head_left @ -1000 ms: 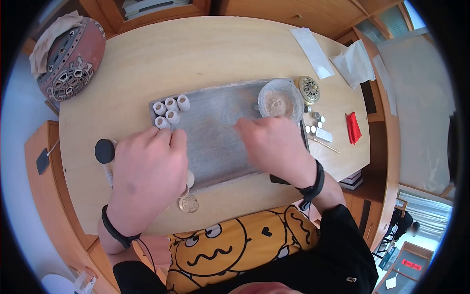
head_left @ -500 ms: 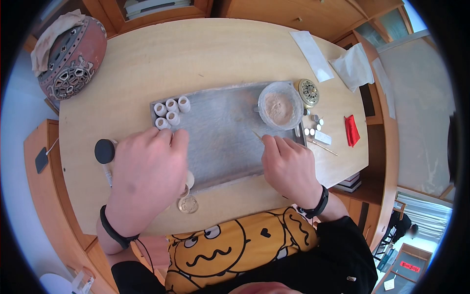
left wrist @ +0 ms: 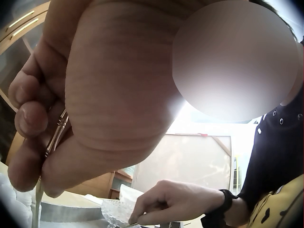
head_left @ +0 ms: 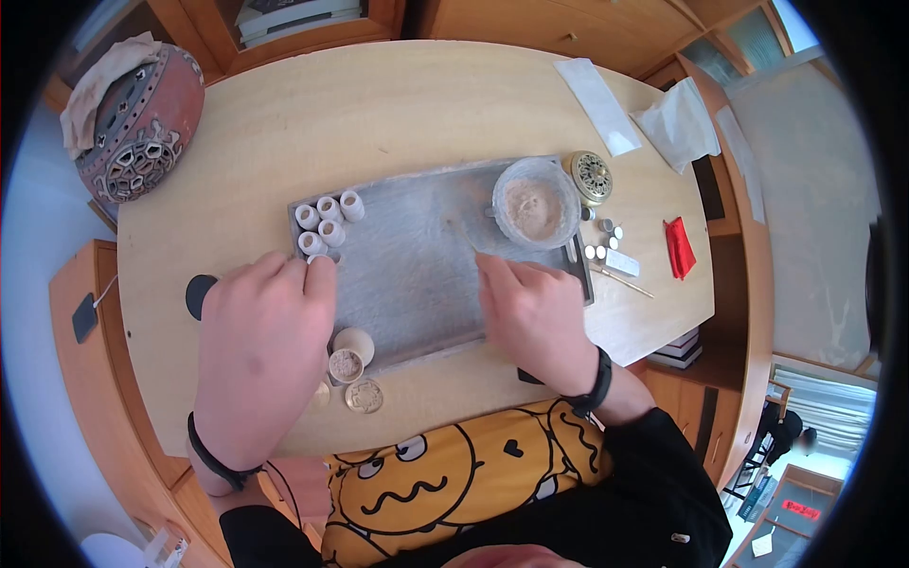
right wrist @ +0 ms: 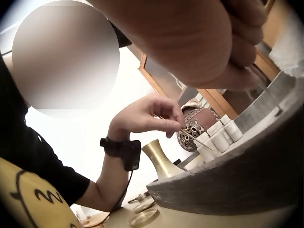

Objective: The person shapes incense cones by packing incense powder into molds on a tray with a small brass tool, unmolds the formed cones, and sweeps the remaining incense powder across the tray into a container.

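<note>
My left hand (head_left: 270,341) is over the tray's left end, pinching a slim brass-coloured rod (left wrist: 58,128) between thumb and fingers. In the right wrist view the rod slants down to the small white bottles (right wrist: 219,140). Over the right half of the grey tray (head_left: 417,312), my right hand (head_left: 535,308) pinches a thin tool (right wrist: 268,95) with a small, spoon-like tip. This tip points down close over the tray floor. Beyond that hand stands a mortar-like bowl (head_left: 533,204) of pale brown powder. Several bottles (head_left: 330,233) stand in the tray's far left corner, the nearest partly hidden by my left hand.
Near the tray's front left edge stand a brass flared vessel (right wrist: 161,161) and a pierced brass disc (head_left: 364,397). Right of the bowl are a pierced brass lid (head_left: 592,177), a thin stick (head_left: 625,282) and a red pouch (head_left: 679,248). A round openwork pot (head_left: 142,123) occupies the far left.
My right hand has drawn back from beside the bowl toward me, then shifted slightly left. My left hand has moved a little left, uncovering a small powder-filled cup at the tray's front edge.
</note>
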Demonstrator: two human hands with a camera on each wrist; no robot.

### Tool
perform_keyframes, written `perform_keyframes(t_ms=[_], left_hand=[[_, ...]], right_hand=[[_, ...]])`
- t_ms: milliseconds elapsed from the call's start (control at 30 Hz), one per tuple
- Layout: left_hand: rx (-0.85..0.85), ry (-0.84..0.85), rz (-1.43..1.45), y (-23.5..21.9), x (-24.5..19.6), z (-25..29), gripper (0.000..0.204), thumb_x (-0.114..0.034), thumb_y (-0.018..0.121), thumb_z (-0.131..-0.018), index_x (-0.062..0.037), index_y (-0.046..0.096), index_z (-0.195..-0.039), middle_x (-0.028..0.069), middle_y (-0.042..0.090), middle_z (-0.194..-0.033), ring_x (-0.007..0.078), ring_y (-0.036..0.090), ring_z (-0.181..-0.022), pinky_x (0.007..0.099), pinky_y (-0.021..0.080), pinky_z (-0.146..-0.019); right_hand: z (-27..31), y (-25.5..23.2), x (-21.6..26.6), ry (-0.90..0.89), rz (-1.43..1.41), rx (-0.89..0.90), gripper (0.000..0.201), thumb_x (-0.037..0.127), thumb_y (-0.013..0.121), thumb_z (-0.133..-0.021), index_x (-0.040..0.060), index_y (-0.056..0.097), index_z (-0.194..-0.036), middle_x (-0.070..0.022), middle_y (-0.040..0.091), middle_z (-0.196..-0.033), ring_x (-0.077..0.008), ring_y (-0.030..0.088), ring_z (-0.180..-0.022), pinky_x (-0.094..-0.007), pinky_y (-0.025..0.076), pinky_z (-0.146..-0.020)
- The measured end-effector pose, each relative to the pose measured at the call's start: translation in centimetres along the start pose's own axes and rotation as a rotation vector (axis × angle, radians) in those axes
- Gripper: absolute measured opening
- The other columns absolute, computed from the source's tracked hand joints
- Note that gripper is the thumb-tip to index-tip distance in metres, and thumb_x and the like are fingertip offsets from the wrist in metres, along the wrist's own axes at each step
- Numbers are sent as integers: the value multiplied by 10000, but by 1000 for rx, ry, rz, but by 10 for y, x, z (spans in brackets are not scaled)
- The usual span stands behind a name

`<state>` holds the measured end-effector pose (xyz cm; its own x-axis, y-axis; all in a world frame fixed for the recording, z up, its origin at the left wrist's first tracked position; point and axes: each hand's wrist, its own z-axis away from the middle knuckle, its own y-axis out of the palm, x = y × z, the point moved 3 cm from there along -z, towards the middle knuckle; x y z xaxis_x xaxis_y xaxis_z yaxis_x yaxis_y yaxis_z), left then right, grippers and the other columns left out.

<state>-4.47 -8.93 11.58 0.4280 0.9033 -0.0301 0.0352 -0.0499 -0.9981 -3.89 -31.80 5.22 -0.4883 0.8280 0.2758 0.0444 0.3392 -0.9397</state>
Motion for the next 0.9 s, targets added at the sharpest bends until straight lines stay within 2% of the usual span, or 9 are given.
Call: perform_keyframes(t_ms=[67, 133, 267, 400, 700, 833, 900], left_hand=[[-9, 10, -22, -3, 0, 0, 148, -14, 655, -668, -40, 550, -768, 85, 567, -679, 245, 614, -715, 374, 498, -614], [21, -27, 15, -1, 2, 1, 111, -70, 689, -803, -30, 587, -817, 103, 576, -690, 307, 602, -706, 430, 475, -615], [-10, -20, 18, 0, 3, 1, 116, -70, 691, -800, -30, 583, -816, 103, 573, -697, 307, 600, -708, 427, 476, -618], [9, -48, -8, 1, 5, 0, 128, -67, 689, -798, -29, 568, -813, 106, 565, -752, 301, 605, -741, 427, 482, -629], [-39, -80, -39, -3, 3, -2, 170, -88, 707, -798, -23, 550, -800, 105, 534, -788, 299, 598, -761, 435, 480, -650], [-62, -116, -40, -8, 5, -1, 177, -100, 712, -803, -24, 552, -797, 106, 529, -780, 299, 594, -756, 431, 477, -648], [-44, -130, -38, -8, 6, 0, 179, -103, 715, -800, -22, 556, -801, 107, 528, -779, 299, 593, -754, 428, 477, -648]], right_hand=[[-9, 11, 1, 10, 95, -3, 148, 28, 667, -839, 23, 651, -985, -88, 629, -645, -276, 630, -547, -370, 490, -488], [-17, 15, -3, 6, 108, -21, 141, 28, 664, -840, 19, 649, -979, -86, 620, -637, -275, 630, -547, -366, 491, -486], [-11, 0, -4, -46, 91, -94, 138, 27, 663, -841, 14, 644, -977, -82, 612, -626, -267, 630, -546, -358, 490, -483], [16, -6, -3, -31, 95, 32, 164, 11, 656, -826, 14, 642, -990, -70, 615, -644, -240, 631, -555, -347, 487, -482], [-20, 7, -9, -111, 197, -11, 292, -8, 623, -718, -21, 599, -1009, -63, 558, -642, -225, 615, -575, -341, 482, -477], [-8, -7, -5, -118, 158, -15, 298, -5, 629, -719, -28, 602, -1014, -60, 550, -634, -220, 611, -568, -334, 475, -468], [6, -12, 3, -147, 108, 59, 304, -1, 632, -724, -31, 606, -1026, -60, 544, -631, -217, 604, -560, -332, 472, -463]])
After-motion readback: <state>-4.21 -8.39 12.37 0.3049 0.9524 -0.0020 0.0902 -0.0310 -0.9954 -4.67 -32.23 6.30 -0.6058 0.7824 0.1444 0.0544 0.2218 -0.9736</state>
